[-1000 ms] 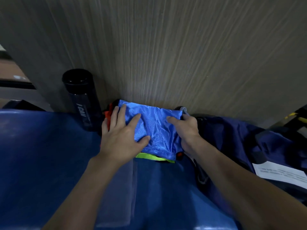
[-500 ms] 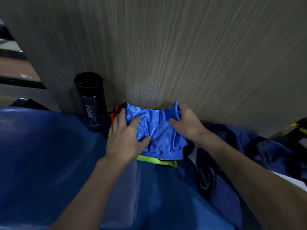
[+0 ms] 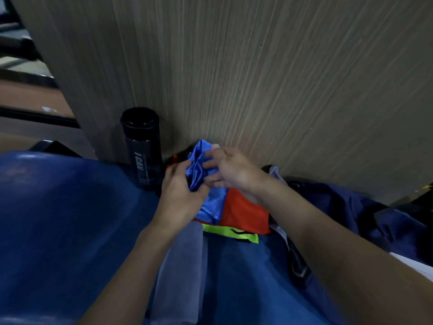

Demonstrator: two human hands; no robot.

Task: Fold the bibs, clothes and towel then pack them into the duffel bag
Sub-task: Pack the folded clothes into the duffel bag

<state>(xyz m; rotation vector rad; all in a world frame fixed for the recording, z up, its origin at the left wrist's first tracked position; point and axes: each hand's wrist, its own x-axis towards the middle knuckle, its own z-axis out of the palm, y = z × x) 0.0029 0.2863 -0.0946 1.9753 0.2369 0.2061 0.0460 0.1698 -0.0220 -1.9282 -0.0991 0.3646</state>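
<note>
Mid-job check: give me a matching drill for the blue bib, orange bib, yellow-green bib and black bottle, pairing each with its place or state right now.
Things:
1. blue bib
2. orange bib
3. yellow-green bib
4. black bottle

Places or states:
A. stands upright against the wooden panel
B. bunched up in the grip of the left hand and right hand
C. only its near edge shows at the bottom of the pile
D. lies flat, partly covered by the blue one

Pairs: 1-B, 2-D, 3-C, 4-A
</note>
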